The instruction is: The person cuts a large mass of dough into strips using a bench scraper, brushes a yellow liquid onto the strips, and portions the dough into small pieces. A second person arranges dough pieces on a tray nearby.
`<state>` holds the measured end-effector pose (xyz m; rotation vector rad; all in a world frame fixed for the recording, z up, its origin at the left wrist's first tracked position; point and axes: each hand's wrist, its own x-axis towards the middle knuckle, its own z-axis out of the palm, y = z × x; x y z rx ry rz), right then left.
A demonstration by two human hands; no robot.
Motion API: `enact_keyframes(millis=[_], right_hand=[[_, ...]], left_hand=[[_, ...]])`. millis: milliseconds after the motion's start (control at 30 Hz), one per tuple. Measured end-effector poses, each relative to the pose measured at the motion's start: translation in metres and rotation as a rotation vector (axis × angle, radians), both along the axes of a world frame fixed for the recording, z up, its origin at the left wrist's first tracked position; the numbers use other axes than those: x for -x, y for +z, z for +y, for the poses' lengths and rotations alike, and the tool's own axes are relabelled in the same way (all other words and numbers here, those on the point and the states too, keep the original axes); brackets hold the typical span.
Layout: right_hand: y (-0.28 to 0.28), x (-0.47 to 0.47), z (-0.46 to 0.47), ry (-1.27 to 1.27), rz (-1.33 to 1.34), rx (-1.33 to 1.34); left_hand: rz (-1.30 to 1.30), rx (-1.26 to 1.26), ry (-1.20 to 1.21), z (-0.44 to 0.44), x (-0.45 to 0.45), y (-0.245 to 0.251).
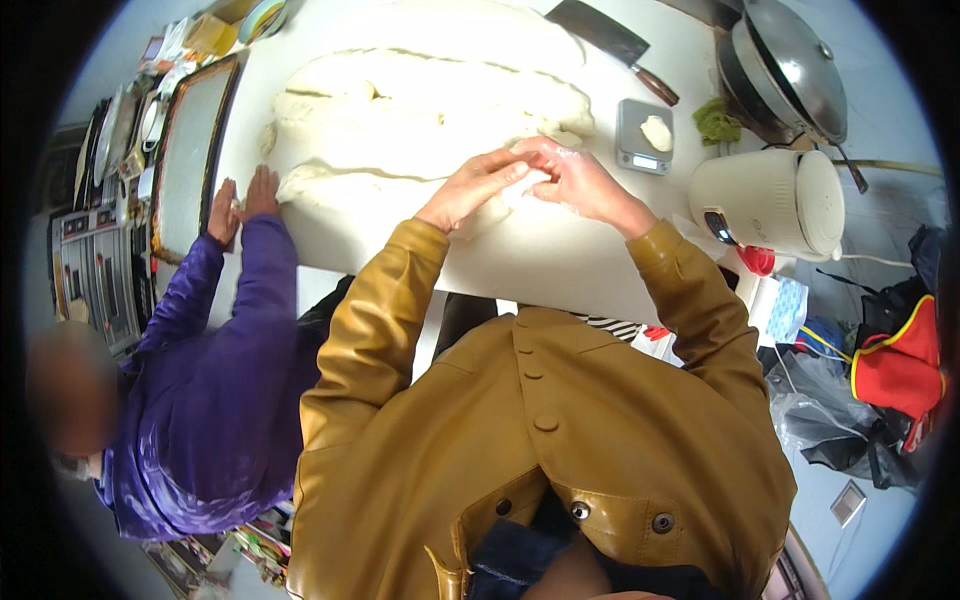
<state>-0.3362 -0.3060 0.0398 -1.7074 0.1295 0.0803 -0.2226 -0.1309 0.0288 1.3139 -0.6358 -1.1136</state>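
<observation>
My left hand [480,184] and my right hand [581,180] meet at the right end of the front roll of dough [375,199]. Pale dough shows between their fingers, and white flour or dough clings to the right hand. Whether that dough is loose or still joined to the roll is hidden. Behind it lies a larger, overexposed mass of dough [435,97] across the white tabletop [517,262]. Right of my hands, a small digital kitchen scale [627,156] bears a lump of dough [657,133].
At the back lies a cleaver [600,30], near a lidded wok [795,67]. A green cloth [716,121] and a cream electric appliance [765,202] are to the right. On the left, a co-worker's hands [244,202] touch the table beside a rectangular baking tray [191,150].
</observation>
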Motion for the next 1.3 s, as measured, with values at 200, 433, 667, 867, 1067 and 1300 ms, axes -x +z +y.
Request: enact_keyframes(millis=[200, 433, 667, 867, 1067, 1300], right_hand=[[0.015, 0.012, 0.012, 0.017, 0.092, 0.005], [0.017, 0.03, 0.024, -0.253, -0.078, -0.272], [0.016, 0.051, 0.009, -0.134, -0.05, -0.112], [-0.025, 0.097, -0.023, -0.232, 0.296, -0.272], [-0.073, 0.087, -0.112, -0.811, 0.264, 0.339], [-0.102, 0.052, -0.17, -0.646, 0.348, 0.669]], left_hand=[[0.635, -0.154, -0.168, 0.007, 0.018, 0.01], [0.802, 0.031, 0.111, 0.007, 0.044, 0.012], [1.126, -0.005, 0.43, -0.007, 0.042, 0.022], [0.593, 0.196, 0.466, 0.014, -0.02, 0.055], [0.658, -0.01, 0.371, 0.024, 0.021, 0.011], [0.577, -0.115, 0.312, 0.03, 0.047, -0.005]])
